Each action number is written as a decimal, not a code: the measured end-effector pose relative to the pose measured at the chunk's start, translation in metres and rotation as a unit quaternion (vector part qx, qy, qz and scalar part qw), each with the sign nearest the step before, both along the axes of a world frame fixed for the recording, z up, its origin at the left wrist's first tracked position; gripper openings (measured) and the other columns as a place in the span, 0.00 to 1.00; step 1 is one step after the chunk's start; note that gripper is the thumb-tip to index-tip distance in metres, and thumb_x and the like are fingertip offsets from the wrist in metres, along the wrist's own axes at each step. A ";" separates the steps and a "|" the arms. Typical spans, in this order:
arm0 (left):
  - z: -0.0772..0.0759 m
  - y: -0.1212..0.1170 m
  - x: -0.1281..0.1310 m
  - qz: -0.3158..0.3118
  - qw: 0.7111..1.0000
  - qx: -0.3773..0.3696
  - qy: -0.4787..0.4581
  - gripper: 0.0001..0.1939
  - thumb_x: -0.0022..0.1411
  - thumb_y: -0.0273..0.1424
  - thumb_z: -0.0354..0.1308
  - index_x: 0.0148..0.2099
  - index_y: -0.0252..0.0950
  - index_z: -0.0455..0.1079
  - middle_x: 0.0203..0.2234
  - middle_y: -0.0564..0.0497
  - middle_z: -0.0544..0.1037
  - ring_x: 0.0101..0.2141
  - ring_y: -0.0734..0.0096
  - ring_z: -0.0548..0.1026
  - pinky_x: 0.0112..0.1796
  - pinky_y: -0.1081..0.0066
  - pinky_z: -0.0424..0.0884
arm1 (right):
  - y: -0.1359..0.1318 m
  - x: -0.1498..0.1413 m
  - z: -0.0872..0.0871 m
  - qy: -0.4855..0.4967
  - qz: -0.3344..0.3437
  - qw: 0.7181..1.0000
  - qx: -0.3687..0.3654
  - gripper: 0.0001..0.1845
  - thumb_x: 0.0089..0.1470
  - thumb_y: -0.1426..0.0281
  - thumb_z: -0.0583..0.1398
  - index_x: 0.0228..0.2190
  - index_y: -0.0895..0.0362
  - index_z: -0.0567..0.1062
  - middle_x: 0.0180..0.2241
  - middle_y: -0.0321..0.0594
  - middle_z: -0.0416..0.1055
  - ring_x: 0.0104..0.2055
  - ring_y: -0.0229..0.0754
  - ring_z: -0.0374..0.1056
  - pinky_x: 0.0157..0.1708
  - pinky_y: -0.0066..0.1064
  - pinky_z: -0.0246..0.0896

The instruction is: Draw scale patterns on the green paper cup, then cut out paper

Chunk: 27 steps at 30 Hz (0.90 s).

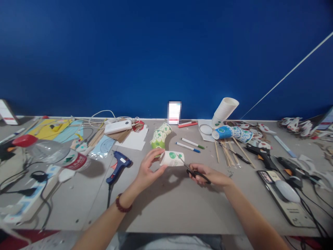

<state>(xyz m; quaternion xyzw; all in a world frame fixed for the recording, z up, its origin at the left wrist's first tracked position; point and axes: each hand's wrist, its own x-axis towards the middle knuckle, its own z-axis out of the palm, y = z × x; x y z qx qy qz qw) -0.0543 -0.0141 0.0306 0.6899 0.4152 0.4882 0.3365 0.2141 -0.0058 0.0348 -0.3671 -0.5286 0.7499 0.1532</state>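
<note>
A white paper cup point(172, 158) with green print lies on its side in the air, gripped near its left end between the thumb and fingers of my left hand point(151, 166). In my right hand point(202, 173) is a pair of scissors point(194, 172) with black handles. Their blades point up and left, meeting the right end of the cup; whether they are cutting into it I cannot tell. Just behind the cup, green-patterned paper cups point(159, 137) lie nested on the table. Two capped markers point(187, 147) rest to the right of them.
Left stand a blue glue gun point(119, 165), a red-capped bottle point(54, 152) and a power strip point(33, 198). At the back right are stacked white cups point(224, 110), blue cups point(223, 132) and wooden sticks point(227, 154). A phone point(286, 205) bearing a mouse point(287, 191) lies right.
</note>
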 end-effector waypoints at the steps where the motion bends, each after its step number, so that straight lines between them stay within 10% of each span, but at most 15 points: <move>1: 0.000 0.000 0.000 0.000 1.000 0.000 0.001 0.22 0.56 0.27 0.58 0.53 0.40 0.65 0.50 0.45 0.66 0.51 0.63 0.67 0.47 0.66 0.70 | 0.000 0.000 -0.001 -0.002 0.002 1.000 0.005 0.23 0.43 0.54 0.64 0.32 0.57 0.65 0.26 0.32 0.59 0.21 0.27 0.50 0.18 0.20 0.45; 27: 0.006 0.000 -0.002 -0.027 0.998 0.047 0.036 0.24 0.55 0.24 0.57 0.54 0.40 0.62 0.50 0.43 0.65 0.52 0.61 0.66 0.49 0.61 0.68 | 0.005 0.002 -0.003 -0.029 0.025 0.996 0.080 0.21 0.44 0.56 0.64 0.31 0.58 0.66 0.29 0.35 0.64 0.26 0.31 0.56 0.23 0.23 0.50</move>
